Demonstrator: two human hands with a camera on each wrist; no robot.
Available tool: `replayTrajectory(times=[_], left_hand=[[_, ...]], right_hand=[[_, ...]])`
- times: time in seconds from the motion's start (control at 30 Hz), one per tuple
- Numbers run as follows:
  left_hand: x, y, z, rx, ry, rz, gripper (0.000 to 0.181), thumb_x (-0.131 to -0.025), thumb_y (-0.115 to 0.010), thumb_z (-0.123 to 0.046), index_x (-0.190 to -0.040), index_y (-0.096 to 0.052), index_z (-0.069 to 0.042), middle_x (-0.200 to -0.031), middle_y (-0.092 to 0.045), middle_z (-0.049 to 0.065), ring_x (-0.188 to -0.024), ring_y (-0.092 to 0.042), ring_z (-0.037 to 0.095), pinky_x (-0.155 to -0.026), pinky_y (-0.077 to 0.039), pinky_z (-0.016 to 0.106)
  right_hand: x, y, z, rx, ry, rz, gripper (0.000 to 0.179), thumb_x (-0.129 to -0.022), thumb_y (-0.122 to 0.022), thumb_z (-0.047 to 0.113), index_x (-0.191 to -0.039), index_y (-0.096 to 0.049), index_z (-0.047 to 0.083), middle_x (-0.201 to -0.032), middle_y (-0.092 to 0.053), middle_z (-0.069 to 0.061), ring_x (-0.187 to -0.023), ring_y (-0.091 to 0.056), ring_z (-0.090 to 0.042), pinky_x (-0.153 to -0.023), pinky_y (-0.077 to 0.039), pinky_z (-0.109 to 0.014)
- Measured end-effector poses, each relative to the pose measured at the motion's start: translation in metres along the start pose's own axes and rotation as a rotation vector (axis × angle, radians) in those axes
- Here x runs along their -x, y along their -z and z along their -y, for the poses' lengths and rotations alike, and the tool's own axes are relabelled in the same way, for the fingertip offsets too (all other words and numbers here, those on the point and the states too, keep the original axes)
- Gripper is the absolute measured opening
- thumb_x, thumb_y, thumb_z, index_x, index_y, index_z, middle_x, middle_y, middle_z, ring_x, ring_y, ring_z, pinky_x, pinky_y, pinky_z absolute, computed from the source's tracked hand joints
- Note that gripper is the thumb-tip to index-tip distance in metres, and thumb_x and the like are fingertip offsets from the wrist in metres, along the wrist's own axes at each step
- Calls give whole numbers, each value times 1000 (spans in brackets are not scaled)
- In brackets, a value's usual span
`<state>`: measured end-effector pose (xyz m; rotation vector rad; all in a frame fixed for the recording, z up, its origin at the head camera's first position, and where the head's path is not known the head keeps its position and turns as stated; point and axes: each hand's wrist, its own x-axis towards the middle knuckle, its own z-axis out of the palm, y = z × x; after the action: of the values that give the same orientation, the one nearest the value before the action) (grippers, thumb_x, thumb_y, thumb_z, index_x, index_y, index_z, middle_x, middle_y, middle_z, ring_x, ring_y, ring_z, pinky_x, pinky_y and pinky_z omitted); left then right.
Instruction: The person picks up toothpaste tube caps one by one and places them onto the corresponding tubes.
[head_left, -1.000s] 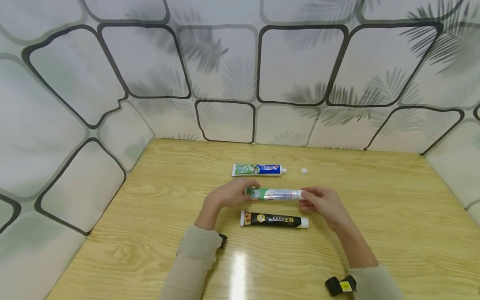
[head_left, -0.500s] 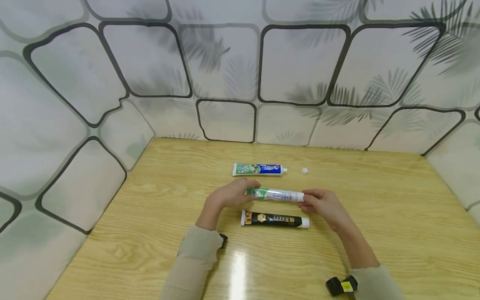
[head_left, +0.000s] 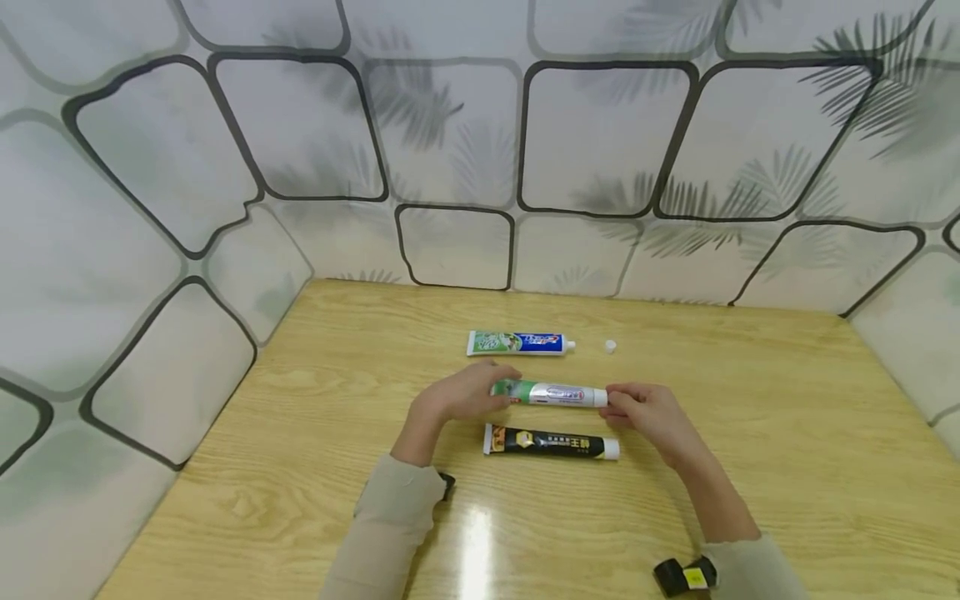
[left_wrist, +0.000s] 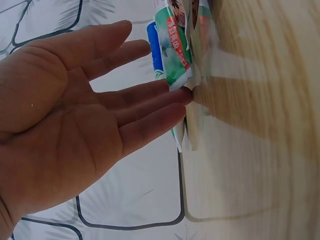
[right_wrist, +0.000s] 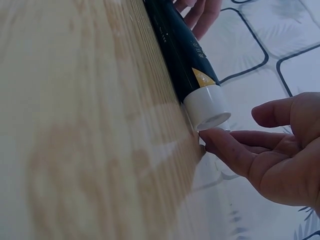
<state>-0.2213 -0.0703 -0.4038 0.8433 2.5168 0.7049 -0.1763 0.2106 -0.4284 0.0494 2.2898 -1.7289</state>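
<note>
Head | left hand (head_left: 461, 393), spread, touches green-silver toothpaste tube (head_left: 558, 393) at 9 o'clock | right hand (head_left: 651, 418) pinches cap (head_left: 601, 398), 3 o'clock

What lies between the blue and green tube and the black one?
In the head view, the silver tube, left hand at one end, right hand at its cap.

Table (head_left: 570, 533): near tube (head_left: 551, 442) in front, middle tube (head_left: 551, 394) behind it, far tube (head_left: 517, 342) behind that. Loose cap (head_left: 611, 346) right of far tube, apart. Left hand (head_left: 463, 394), right hand (head_left: 654, 418) at middle tube's ends. Wall (head_left: 450, 133) behind all.
</note>
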Motion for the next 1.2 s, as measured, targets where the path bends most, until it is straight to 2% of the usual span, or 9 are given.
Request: replayTrajectory(times=[0.37, 0.47, 0.57, 0.67, 0.8, 0.9, 1.03, 1.2], left_hand=[[5, 3, -2, -15, 33, 8, 42, -96, -54, -17, -136, -48, -5, -128, -56, 11, -116, -52, 25, -95, -43, 40], [11, 3, 2, -11, 47, -4, 43, -96, -54, -16, -137, -47, -3, -132, -54, 11, -120, -51, 27, -98, -42, 41], [10, 6, 6, -25, 42, -35, 44, -96, -55, -17, -137, -47, -3, -137, -50, 11, -126, -45, 28, -102, -38, 42], [0, 11, 9, -47, 8, -74, 42, -97, -53, -16, -136, -47, -3, -137, -49, 11, -128, -42, 29, -103, -37, 43], [-24, 18, 11, -56, -1, -126, 39, -97, -52, -15, -135, -48, -6, -134, -49, 14, -126, -42, 32, -101, -37, 45], [-41, 19, 11, -59, 32, -141, 40, -98, -51, -19, -136, -47, -8, -136, -45, 16, -128, -38, 36, -103, -35, 50], [-60, 16, 12, -68, 92, -122, 46, -100, -47, -28, -142, -40, -10, -143, -37, 17, -134, -29, 40, -106, -27, 55], [-78, 16, 9, -130, 143, -100, 53, -101, -42, -39, -146, -35, -13, -148, -34, 15, -137, -26, 37, -110, -21, 54]], right_hand=[[1, 5, -2, 15, 21, 24, 41, -100, -46, 13, -125, -47, -19, -117, -58, -31, -99, -65, -24, -84, -52, -32], [1, 6, -6, 30, 30, 49, 41, -100, -47, 17, -124, -49, -17, -114, -61, -28, -99, -65, -26, -83, -53, -33], [-1, 13, -8, 69, 47, 45, 42, -100, -48, 18, -125, -49, -16, -114, -61, -27, -98, -65, -28, -80, -54, -34], [-6, 24, -8, 146, 71, -7, 40, -98, -50, 16, -125, -50, -14, -112, -61, -27, -94, -66, -29, -76, -55, -35], [-23, 37, -10, 257, 107, -77, 39, -94, -53, 13, -123, -51, -13, -104, -63, -25, -86, -66, -27, -70, -55, -34], [-38, 43, -13, 304, 84, -100, 42, -92, -54, 12, -125, -48, -12, -94, -64, -21, -75, -64, -22, -63, -53, -32], [-56, 45, -16, 323, 37, -98, 45, -90, -55, 12, -127, -46, -10, -84, -63, -14, -63, -57, -16, -54, -48, -29], [-73, 42, -14, 370, 114, -88, 46, -90, -57, 14, -128, -45, -9, -74, -61, -13, -51, -52, -13, -48, -43, -28]])
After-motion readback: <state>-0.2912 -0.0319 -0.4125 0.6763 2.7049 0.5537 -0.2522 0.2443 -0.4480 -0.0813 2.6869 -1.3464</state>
